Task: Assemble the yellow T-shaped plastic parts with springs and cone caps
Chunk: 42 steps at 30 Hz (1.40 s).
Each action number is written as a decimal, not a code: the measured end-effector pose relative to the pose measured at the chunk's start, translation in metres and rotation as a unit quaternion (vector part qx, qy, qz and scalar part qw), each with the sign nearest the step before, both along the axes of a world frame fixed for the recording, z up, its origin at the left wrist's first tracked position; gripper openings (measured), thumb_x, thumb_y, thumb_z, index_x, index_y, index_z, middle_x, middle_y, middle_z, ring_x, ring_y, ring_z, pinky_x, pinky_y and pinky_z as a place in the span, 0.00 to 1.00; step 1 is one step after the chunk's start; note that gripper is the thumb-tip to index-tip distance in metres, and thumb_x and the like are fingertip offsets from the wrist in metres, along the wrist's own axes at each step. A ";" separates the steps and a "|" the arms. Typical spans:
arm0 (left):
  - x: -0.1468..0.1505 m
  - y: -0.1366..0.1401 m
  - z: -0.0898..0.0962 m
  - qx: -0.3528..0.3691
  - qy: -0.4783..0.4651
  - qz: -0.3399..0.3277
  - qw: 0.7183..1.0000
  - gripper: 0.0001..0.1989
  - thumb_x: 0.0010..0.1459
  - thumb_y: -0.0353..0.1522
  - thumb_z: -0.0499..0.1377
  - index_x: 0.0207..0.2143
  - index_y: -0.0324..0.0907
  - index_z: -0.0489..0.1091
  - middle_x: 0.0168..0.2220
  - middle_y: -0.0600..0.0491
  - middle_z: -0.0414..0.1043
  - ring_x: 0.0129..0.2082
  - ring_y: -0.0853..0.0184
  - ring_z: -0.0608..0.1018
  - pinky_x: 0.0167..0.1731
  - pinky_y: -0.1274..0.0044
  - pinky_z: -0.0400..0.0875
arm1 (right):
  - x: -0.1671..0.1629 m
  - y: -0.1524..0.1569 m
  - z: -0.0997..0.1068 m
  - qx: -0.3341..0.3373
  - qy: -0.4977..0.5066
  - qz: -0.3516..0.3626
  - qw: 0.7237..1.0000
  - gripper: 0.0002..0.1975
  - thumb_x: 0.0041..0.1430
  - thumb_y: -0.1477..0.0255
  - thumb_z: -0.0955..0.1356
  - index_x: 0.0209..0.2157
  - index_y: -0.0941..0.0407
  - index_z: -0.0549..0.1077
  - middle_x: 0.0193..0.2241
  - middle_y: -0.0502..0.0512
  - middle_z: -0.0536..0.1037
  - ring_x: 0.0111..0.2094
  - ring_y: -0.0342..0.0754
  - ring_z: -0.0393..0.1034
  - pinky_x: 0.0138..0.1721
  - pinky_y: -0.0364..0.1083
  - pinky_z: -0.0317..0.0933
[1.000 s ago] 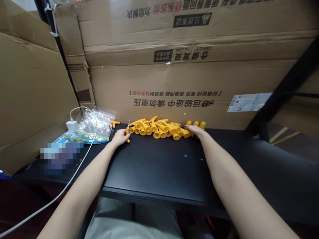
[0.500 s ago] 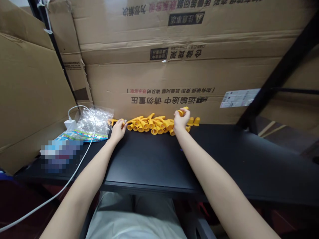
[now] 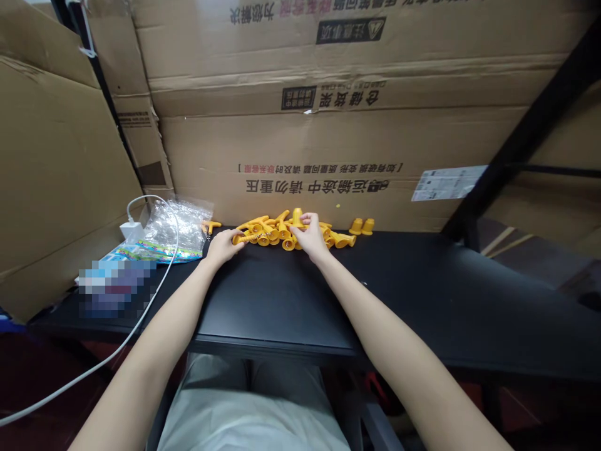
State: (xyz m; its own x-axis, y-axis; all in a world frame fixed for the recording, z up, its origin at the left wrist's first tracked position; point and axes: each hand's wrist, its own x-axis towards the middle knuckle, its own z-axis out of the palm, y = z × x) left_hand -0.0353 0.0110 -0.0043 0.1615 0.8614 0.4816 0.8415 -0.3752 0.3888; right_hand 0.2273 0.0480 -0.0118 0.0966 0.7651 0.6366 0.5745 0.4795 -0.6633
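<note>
My left hand (image 3: 225, 248) is closed in a pinch at the left end of the heap. Its fingers hold a yellow corkscrew (image 3: 238, 239) with the metal spiral pointing right; the grip hides most of the handle. Further right, my right hand (image 3: 310, 238) grips a yellow bell-shaped cap (image 3: 297, 217), raised with its narrow end up. Below and between both hands lies a heap of yellow corkscrew pieces (image 3: 263, 238), many with round open ends facing me. Two yellow caps (image 3: 362, 227) stand apart at the right. Another T-handled corkscrew (image 3: 211, 225) lies left of my left hand.
A cardboard sheet (image 3: 300, 144) rises behind the black tabletop (image 3: 282, 300). At the left are a clear plastic bag (image 3: 176, 228), a white charger plug (image 3: 131, 230) with its white cable (image 3: 162, 297), and a blurred-out item (image 3: 115, 288). A black post (image 3: 521, 134) slants at the right.
My right hand has moved left with the yellow cap, from the heap's right end to above its middle. My left hand has shifted slightly right and down, bringing the corkscrew's spiral in front of the heap.
</note>
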 end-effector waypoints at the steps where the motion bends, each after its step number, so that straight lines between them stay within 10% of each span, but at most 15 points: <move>1: 0.000 -0.001 0.000 -0.001 0.003 -0.002 1.000 0.16 0.54 0.39 0.60 0.44 0.45 0.76 0.39 0.52 0.78 0.38 0.63 0.77 0.41 0.75 0.68 | -0.001 -0.002 0.001 -0.030 0.031 0.012 0.999 0.18 0.51 0.67 0.67 0.42 0.52 0.59 0.40 0.54 0.69 0.35 0.46 0.71 0.38 0.49 0.68; 16: -0.005 -0.002 -0.001 -0.036 0.019 0.081 0.996 0.16 0.53 0.39 0.60 0.44 0.47 0.76 0.39 0.51 0.78 0.39 0.61 0.78 0.39 0.75 0.70 | -0.010 -0.030 0.017 -0.179 0.101 0.240 0.949 0.16 0.40 0.74 0.74 0.35 0.56 0.71 0.36 0.53 0.76 0.36 0.47 0.74 0.45 0.53 0.69; 29: -0.006 -0.003 0.001 -0.041 0.062 0.089 0.993 0.16 0.55 0.37 0.59 0.46 0.47 0.75 0.45 0.51 0.77 0.46 0.59 0.77 0.45 0.73 0.71 | -0.006 -0.027 0.015 -0.184 0.092 0.264 0.942 0.19 0.44 0.70 0.75 0.41 0.57 0.76 0.43 0.59 0.77 0.47 0.52 0.72 0.52 0.54 0.66; 42: 0.003 -0.008 0.006 0.060 0.041 0.013 0.997 0.13 0.52 0.33 0.60 0.42 0.45 0.72 0.40 0.52 0.75 0.42 0.62 0.76 0.44 0.74 0.70 | -0.019 -0.044 0.023 -0.218 0.109 0.297 0.923 0.16 0.54 0.62 0.72 0.41 0.58 0.76 0.41 0.58 0.79 0.36 0.49 0.78 0.46 0.51 0.69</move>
State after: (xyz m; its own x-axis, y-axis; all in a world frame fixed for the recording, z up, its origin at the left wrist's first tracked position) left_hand -0.0320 0.0035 0.0015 0.1826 0.8024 0.5682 0.8786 -0.3925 0.2719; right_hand 0.2086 0.0043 0.0115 -0.3331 0.9032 0.2706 0.1267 0.3272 -0.9364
